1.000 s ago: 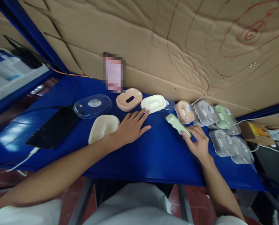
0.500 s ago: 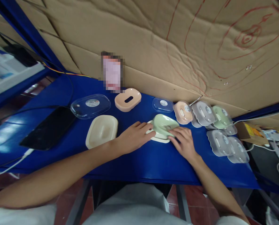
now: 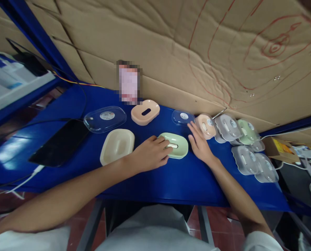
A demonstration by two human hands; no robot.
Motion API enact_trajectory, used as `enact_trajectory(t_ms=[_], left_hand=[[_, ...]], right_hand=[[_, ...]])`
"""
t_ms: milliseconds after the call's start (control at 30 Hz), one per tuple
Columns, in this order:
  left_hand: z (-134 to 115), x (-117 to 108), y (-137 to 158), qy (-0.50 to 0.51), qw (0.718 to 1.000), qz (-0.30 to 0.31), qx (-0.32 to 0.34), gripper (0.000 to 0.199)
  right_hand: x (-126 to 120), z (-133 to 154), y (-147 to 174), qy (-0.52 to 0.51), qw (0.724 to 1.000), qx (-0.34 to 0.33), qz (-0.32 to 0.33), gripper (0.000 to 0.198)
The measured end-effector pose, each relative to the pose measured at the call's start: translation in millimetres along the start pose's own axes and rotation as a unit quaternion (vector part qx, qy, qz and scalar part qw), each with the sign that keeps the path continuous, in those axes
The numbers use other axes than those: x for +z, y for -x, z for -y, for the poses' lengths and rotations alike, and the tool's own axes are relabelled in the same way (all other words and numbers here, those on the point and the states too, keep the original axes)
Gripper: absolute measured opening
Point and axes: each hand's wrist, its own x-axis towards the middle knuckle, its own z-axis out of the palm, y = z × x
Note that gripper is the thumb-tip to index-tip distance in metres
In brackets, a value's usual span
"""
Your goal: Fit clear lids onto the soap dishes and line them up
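Observation:
On the blue tabletop, my left hand (image 3: 154, 153) grips the left end of a pale green soap dish (image 3: 181, 146), its fingers curled over the edge. A cream strip shows through the slot in the middle of the dish. My right hand (image 3: 200, 144) is apart from the dish, fingers stretched out towards a clear lid (image 3: 180, 118) with a round sticker. Whether the fingertips touch that lid, I cannot tell. Left of my left hand lies a cream tray (image 3: 117, 145), partly behind my wrist. A peach slotted dish (image 3: 145, 113) sits further back.
Several lidded soap dishes (image 3: 227, 128) stand in a cluster at the right. A larger clear lid (image 3: 105, 120) and a black phone (image 3: 58, 143) with a cable lie at the left. A pixelated upright object (image 3: 129, 83) leans on the cardboard wall (image 3: 157, 45).
The green dish, tilted between both hands before, now lies level on the cream base. My right hand has let go and moved back towards the clear lid.

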Motion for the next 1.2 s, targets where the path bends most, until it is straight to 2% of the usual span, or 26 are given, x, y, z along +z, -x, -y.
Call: enact_trajectory(t_ms=[67, 167, 267, 400, 600, 767, 833, 900, 967, 1067, 1200], left_hand=[[0, -4, 0, 0.005, 1.0, 0.006, -0.013, 0.012], [-1, -7, 1, -0.003, 1.0, 0.012, -0.012, 0.012], [-1, -5, 1, -0.012, 1.0, 0.01, 0.004, 0.013], [-1, -2, 0, -0.002, 1.0, 0.002, 0.009, 0.014], [0, 2, 0, 0.001, 0.999, -0.013, -0.032, 0.025], [5, 1, -1, 0.025, 1.0, 0.008, -0.013, 0.021], [6, 1, -2, 0.035, 0.999, 0.012, -0.022, 0.025], [6, 2, -2, 0.035, 0.998, 0.002, -0.045, 0.038], [6, 4, -2, 0.028, 0.997, -0.021, -0.068, 0.052], [8, 10, -1, 0.015, 0.994, -0.058, -0.09, 0.069], [12, 18, 1, 0.02, 0.994, -0.06, -0.093, 0.07]], right_hand=[[9, -10, -7, 0.018, 0.999, 0.037, -0.008, 0.061], [15, -14, -3, 0.06, 0.998, 0.029, 0.0, 0.062], [10, -12, 6, 0.091, 0.996, 0.016, -0.01, 0.056], [5, -13, 8, 0.067, 0.997, 0.017, -0.038, 0.051], [3, -16, 7, 0.029, 0.994, 0.046, -0.099, 0.037], [4, -15, 8, 0.038, 0.998, 0.038, -0.038, 0.054], [2, -15, 7, 0.032, 0.997, 0.053, -0.047, 0.051], [-1, -12, 7, 0.013, 0.996, 0.058, -0.073, 0.048], [-4, -8, 8, -0.017, 0.996, 0.038, -0.082, 0.044], [-6, 3, 13, -0.051, 0.997, -0.04, -0.043, 0.045], [-3, 14, 17, -0.032, 0.989, -0.146, -0.001, 0.062]])
